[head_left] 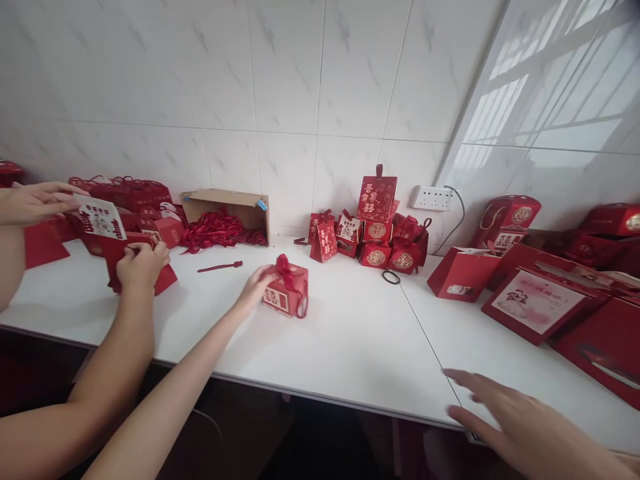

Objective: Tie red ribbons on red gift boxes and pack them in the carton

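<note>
A small red gift box point(293, 293) with a dark red ribbon bow on top and a pale double-happiness label stands on the white table. My left hand point(256, 288) grips its left side near the upper edge; part of those fingers is hidden by the box. Over the table's front edge at the right, my right hand point(515, 410) is slightly blurred, its fingers apart and holding nothing. Left of the box lies a dark red ribbon strip point(220, 267).
A cardboard box point(225, 195) of red ribbons stands by the wall. Several finished boxes point(377, 200) are stacked mid-back. Red gift bags point(463, 273) crowd the right. A black ring point(391, 277) lies mid-table. At left, a co-worker's hands point(143, 260) hold a red bag and a printed card.
</note>
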Motion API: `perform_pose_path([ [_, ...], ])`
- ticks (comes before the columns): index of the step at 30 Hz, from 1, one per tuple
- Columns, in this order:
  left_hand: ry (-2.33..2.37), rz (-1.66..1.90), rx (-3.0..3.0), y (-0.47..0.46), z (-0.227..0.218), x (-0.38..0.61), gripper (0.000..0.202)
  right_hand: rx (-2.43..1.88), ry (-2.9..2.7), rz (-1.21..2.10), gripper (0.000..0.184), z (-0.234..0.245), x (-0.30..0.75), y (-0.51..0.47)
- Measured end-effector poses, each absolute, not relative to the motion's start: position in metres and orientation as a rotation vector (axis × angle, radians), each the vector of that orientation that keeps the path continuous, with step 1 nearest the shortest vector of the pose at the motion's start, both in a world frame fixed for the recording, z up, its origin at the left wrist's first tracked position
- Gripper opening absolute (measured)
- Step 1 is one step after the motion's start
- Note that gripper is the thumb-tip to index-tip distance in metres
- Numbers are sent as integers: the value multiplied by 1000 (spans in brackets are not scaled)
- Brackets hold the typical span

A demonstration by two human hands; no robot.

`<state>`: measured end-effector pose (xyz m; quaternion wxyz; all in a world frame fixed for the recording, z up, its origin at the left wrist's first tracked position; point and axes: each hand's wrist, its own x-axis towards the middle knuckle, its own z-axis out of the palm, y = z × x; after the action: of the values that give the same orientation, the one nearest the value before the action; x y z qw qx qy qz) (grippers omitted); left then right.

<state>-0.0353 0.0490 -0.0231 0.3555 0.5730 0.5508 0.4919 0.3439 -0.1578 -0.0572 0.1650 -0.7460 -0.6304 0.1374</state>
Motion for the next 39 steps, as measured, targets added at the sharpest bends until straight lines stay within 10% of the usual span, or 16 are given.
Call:
perform_pose_path([
  [7, 1194, 843, 1687, -35, -44, 21, 66, -1665, -2124, 551, 76, -19, 236, -118],
  [13, 1137, 907, 2009, -40, -38, 29, 60, -1614, -1825, 432, 39, -19, 243, -101],
  [21, 1012, 829, 2008, -18, -25, 36, 20, -1618, -1405, 909, 33, -14, 250, -78],
  [29, 999, 813, 1997, -40, -21, 26, 21, -1575, -1229, 1191, 30, -26, 251, -72],
  [39, 791, 649, 2024, -71, 3, 26, 11, -997, -2282, -472, 33, -14, 217, -124],
])
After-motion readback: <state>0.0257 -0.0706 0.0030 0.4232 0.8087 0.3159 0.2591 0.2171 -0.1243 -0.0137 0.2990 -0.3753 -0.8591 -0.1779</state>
